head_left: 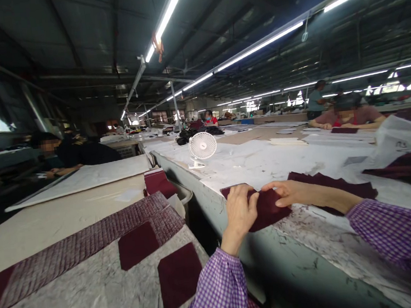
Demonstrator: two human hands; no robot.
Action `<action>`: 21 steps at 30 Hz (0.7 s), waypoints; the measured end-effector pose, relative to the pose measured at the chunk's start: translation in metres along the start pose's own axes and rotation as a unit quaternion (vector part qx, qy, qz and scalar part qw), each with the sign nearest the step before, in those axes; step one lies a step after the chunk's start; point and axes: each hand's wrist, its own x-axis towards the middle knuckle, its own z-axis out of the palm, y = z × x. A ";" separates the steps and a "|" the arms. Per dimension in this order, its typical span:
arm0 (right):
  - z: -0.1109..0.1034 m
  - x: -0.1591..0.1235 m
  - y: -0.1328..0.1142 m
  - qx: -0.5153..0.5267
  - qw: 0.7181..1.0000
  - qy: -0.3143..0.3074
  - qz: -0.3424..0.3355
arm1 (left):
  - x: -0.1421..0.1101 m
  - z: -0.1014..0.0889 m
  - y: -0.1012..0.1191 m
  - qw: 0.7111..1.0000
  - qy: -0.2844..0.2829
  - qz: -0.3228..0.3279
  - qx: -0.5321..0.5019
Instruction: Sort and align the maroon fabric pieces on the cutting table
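Fingers [272, 185] of left hand [238, 209], right hand [292, 193] grip maroon fabric [269, 212]; plastic bag [390, 130] mark [400, 145] illegible.

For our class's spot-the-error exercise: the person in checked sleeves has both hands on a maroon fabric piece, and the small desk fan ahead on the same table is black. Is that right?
Not quite: the small desk fan is white, not black, as the head view shows. Both hands, left hand and right hand, are indeed on the maroon fabric piece.
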 end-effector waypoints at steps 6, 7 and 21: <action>-0.007 -0.026 -0.015 -0.007 0.999 -0.049 -0.013 | 0.018 0.007 0.005 0.989 -0.133 -0.063 -0.001; -0.008 -0.028 -0.011 -0.007 0.999 -0.048 -0.007 | 0.018 0.011 0.007 0.986 -0.142 -0.081 -0.024; -0.011 -0.019 0.006 -0.361 0.925 0.073 -0.092 | 0.017 0.051 0.007 0.971 -0.186 0.039 0.144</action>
